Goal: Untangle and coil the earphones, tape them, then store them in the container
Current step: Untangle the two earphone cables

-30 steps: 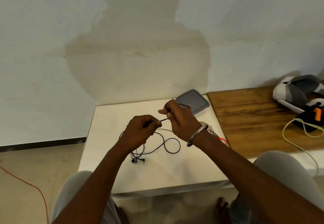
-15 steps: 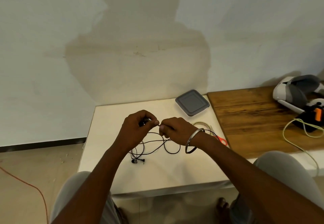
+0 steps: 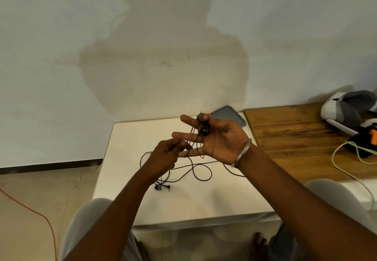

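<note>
The earphones (image 3: 204, 131) are black, on a plain white table (image 3: 132, 138). The container (image 3: 226, 113) is grey. The board (image 3: 295, 138) is brown with dark wood grain, the cable (image 3: 333, 156) on it pale green, the headset (image 3: 336, 111) white and grey.

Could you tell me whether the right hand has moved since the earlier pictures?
Yes. The right hand has moved away from the person, toward the lid, and now overlaps its near corner, palm turned up.

Earphones (image 3: 192, 165) on table (image 3: 204, 205), container (image 3: 228, 112) behind.
</note>
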